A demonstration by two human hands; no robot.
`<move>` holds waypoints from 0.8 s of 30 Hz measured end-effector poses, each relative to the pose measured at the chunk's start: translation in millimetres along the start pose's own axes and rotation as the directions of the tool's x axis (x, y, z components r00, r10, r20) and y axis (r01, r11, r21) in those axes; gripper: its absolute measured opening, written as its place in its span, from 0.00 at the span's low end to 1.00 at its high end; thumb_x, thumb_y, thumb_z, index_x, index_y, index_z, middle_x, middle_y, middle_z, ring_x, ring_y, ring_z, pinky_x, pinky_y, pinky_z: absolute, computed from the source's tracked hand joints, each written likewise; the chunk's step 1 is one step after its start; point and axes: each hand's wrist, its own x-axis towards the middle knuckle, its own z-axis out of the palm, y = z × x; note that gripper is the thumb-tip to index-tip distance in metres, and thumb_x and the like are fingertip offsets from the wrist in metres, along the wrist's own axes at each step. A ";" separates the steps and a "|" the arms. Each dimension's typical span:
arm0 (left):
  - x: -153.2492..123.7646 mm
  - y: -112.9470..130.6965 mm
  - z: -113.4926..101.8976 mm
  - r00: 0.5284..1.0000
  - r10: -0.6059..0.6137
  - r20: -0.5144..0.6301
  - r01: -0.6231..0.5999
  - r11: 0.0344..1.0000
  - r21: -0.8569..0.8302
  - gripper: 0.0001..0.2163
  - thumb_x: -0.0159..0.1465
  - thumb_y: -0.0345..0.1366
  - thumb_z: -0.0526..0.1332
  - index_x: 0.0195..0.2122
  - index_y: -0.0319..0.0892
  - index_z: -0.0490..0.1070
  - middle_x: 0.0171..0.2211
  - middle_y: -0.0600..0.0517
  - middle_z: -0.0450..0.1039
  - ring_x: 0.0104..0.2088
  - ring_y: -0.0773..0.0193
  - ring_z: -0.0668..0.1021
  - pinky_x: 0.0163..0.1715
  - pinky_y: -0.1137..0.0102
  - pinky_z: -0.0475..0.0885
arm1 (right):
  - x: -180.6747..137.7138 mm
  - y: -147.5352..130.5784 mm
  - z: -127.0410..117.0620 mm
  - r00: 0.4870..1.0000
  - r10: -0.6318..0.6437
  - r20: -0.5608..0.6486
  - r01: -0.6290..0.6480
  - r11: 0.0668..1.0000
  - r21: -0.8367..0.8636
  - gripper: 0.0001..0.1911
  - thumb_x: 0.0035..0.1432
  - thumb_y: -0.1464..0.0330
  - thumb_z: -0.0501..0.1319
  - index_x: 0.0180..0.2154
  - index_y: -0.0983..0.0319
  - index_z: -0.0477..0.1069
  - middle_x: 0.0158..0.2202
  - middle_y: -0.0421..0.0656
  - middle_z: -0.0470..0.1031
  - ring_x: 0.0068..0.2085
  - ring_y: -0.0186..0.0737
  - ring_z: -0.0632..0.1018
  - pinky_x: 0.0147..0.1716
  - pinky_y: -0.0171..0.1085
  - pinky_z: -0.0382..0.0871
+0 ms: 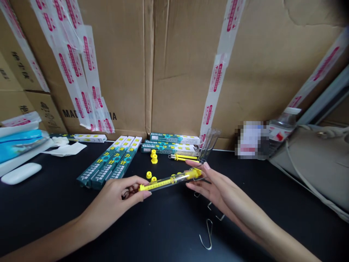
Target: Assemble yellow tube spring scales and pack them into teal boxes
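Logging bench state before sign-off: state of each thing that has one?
Left hand: closed on tube's left end
Right hand: at tube's right end, grip partly hidden
Clear tube: yellow rod inside, tilted, right end higher
Yellow caps: loose on table
Front hook: lying loose
Three boxes: side by side, lying flat
Bottle: capped
Carton: taped

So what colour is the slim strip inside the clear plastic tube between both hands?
Yellow; the slim strip inside the clear plastic tube shows in the head view.
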 end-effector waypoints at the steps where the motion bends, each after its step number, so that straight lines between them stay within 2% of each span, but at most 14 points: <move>1: -0.2 -0.1 0.5 1.000 -0.002 0.000 0.002 1.000 -0.005 0.14 0.63 0.49 0.62 0.42 0.46 0.79 0.28 0.56 0.77 0.27 0.64 0.76 0.26 0.74 0.66 | 0.1 1.5 0.1 1.000 -0.004 0.004 0.004 1.000 -0.019 0.25 0.62 0.52 0.63 0.55 0.59 0.75 0.44 0.43 0.80 0.47 0.41 0.79 0.55 0.41 0.74; 4: -0.4 -0.2 1.6 1.000 -0.008 -0.009 0.008 1.000 -0.029 0.14 0.62 0.49 0.63 0.41 0.46 0.79 0.27 0.57 0.76 0.26 0.65 0.75 0.26 0.75 0.66 | 0.2 3.4 -0.7 1.000 -0.008 -0.007 0.008 0.998 -0.059 0.28 0.61 0.48 0.62 0.55 0.59 0.75 0.45 0.44 0.79 0.46 0.41 0.79 0.55 0.41 0.73; 9: 0.8 -0.6 1.1 1.000 -0.025 -0.006 0.025 0.998 -0.051 0.16 0.61 0.49 0.63 0.43 0.45 0.79 0.26 0.56 0.75 0.27 0.63 0.76 0.28 0.73 0.68 | -1.0 -0.7 1.2 1.000 -0.010 -0.003 0.009 0.998 -0.066 0.31 0.58 0.44 0.61 0.50 0.61 0.80 0.46 0.46 0.80 0.48 0.43 0.78 0.56 0.40 0.71; 13: 1.4 0.4 0.2 0.999 -0.036 0.009 0.036 0.999 -0.037 0.17 0.62 0.50 0.62 0.44 0.45 0.78 0.27 0.55 0.77 0.28 0.62 0.77 0.29 0.72 0.68 | -4.4 -4.4 3.2 0.998 0.014 -0.059 -0.022 0.990 -0.137 0.30 0.51 0.48 0.70 0.51 0.58 0.79 0.48 0.45 0.79 0.48 0.43 0.79 0.57 0.41 0.69; 16: 0.5 1.9 0.0 1.000 -0.025 0.009 0.026 0.999 -0.032 0.16 0.62 0.49 0.62 0.43 0.46 0.79 0.26 0.56 0.77 0.27 0.63 0.76 0.28 0.73 0.67 | -6.1 -3.9 0.8 0.998 0.032 -0.060 -0.045 0.975 -0.219 0.31 0.51 0.52 0.72 0.54 0.56 0.76 0.45 0.43 0.80 0.45 0.41 0.80 0.56 0.41 0.69; 21: -2.2 1.1 2.9 0.999 0.034 -0.004 -0.034 0.999 -0.008 0.12 0.61 0.46 0.65 0.42 0.48 0.80 0.19 0.60 0.71 0.20 0.68 0.70 0.22 0.75 0.61 | -4.5 0.5 -2.9 0.999 0.000 -0.051 -0.010 0.978 -0.209 0.24 0.52 0.58 0.73 0.50 0.58 0.79 0.37 0.39 0.79 0.36 0.33 0.80 0.44 0.32 0.74; 24: -2.1 -1.6 5.6 0.999 0.045 0.005 -0.045 0.998 -0.041 0.12 0.60 0.46 0.66 0.41 0.48 0.80 0.19 0.60 0.71 0.19 0.68 0.71 0.21 0.75 0.61 | -2.6 0.8 -1.9 0.996 -0.031 -0.089 0.015 0.986 -0.169 0.23 0.52 0.61 0.74 0.49 0.61 0.79 0.30 0.37 0.77 0.29 0.30 0.78 0.36 0.28 0.75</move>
